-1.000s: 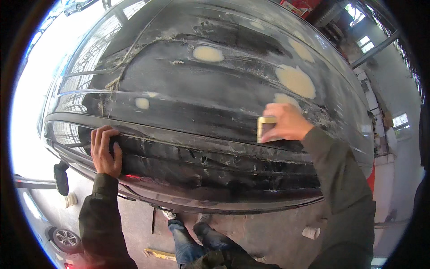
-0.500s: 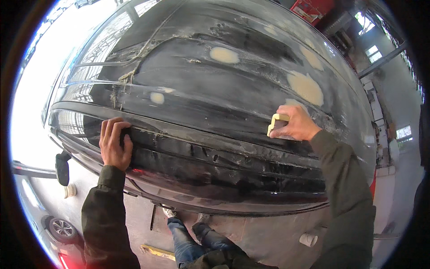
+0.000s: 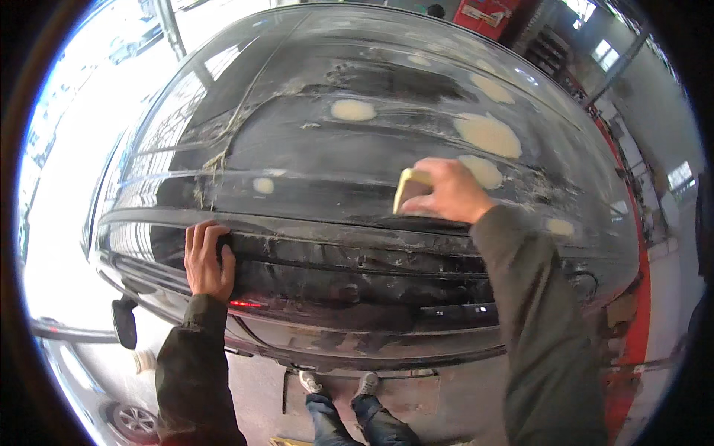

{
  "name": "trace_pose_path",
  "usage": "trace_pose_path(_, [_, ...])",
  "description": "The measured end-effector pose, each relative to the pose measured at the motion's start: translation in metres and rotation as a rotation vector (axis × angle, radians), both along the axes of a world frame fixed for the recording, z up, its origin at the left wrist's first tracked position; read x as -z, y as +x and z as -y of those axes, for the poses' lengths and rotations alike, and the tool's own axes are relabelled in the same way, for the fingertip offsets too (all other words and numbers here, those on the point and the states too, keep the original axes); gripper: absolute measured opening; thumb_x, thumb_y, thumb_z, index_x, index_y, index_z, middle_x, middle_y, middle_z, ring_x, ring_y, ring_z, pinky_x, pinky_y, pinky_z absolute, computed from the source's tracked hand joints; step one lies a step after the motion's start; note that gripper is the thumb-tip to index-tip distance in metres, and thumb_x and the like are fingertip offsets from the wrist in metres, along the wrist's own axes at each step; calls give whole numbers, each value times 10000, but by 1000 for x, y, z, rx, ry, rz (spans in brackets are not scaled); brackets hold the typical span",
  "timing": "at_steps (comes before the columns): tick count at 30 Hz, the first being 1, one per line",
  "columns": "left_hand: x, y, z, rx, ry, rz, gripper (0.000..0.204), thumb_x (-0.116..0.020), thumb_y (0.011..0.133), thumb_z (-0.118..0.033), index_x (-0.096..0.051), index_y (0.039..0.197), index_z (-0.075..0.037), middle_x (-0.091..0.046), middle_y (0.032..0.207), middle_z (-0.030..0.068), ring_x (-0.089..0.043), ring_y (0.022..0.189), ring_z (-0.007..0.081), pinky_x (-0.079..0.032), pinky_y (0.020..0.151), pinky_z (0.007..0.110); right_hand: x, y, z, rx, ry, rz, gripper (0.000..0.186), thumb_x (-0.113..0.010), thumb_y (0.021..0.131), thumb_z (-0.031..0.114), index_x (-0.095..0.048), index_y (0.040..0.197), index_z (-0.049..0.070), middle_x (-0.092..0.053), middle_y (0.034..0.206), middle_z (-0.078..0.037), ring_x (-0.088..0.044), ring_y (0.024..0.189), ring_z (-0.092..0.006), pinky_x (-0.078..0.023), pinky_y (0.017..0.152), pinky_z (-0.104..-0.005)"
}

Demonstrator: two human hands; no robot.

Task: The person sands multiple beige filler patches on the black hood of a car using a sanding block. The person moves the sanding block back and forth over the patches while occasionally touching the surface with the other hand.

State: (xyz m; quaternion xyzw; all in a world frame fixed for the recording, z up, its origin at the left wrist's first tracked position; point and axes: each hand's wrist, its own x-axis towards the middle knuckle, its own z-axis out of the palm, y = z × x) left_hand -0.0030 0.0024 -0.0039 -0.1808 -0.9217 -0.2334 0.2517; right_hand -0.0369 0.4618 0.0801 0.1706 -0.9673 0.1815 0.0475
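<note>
Right hand grips a pale block over a patched dark roof

A dark car roof (image 3: pixel 297 160) fills most of the frame, its surface dusty, scuffed and streaked. The right sleeve (image 3: pixel 532 297), olive-coloured, rises from the lower right, and the matching left sleeve (image 3: pixel 195 372) from the lower left. Beside the latter, at the lower left edge, part of a light-coloured parked car (image 3: pixel 82 383) shows.

The right hand (image 3: pixel 451 192) is a little right of the frame's centre, closed around a pale yellow block (image 3: pixel 405 192) with a brown face. The left hand (image 3: pixel 209 260), left of centre, lies on the roof's near edge with bent fingers and the thumb apart, holding nothing that can be seen.

Rounded beige patches dot the roof; the largest patch (image 3: pixel 489 135) is in the upper right, above the right hand. A dark side mirror (image 3: pixel 125 323) stands out at the lower left.

The block comes next in size, just left of the right hand's knuckles; whether its underside touches the roof cannot be told. Two light shoes (image 3: pixel 311 382) show at the bottom centre.
</note>
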Motion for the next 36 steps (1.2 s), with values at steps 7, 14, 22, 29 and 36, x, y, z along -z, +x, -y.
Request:
trace_pose_path(7, [1, 7, 2, -5, 0, 25, 296, -610, 841, -63, -641, 1133, -25, -620, 1217, 196, -575, 1157, 431, -476, 1022, 520, -4, 73, -70, 202, 24, -217, 495, -790, 932, 167, -688, 1407, 69, -698, 1404, -141, -657, 1303, -360, -534, 1115, -465])
trace_pose_path(14, [3, 4, 0, -8, -6, 40, 289, -595, 858, -78, -639, 1138, -19, -617, 1213, 209, -573, 1162, 432, -461, 1039, 520, 52, 51, 81, -102, 58, -268, 619, -742, 994, 334, -597, 1526, 52, -543, 1634, -137, -474, 1534, -340, -375, 1272, -501])
trace_pose_path(22, [7, 1, 16, 8, -18, 37, 305, -612, 842, -73, -635, 1144, -36, -611, 1230, 201, -553, 1189, 432, -455, 1053, 536, 45, 63, -5, -104, 116, -195, 636, -751, 987, 311, -580, 1551, 72, -548, 1631, -143, -510, 1511, -340, -396, 1262, -498])
trace_pose_path(29, [13, 0, 16, 8, -11, 9, 291, -608, 836, -108, -635, 1113, -24, -614, 1189, 229, -555, 1161, 467, -442, 1048, 564, 55, 72, 11, 43, 104, -390, 526, -720, 1006, 335, -653, 1441, 46, -629, 1493, -225, -608, 1361, -406, -481, 1144, -528])
trace_pose_path(36, [47, -22, 31, -10, -128, -33, 329, -571, 952, -126, -621, 1252, 0, -602, 1312, 250, -541, 1274, 473, -413, 1124, 570, 84, 29, 74, -66, -93, -404, 538, -696, 1009, 427, -680, 1408, 66, -636, 1515, -118, -537, 1451, -322, -408, 1218, -488])
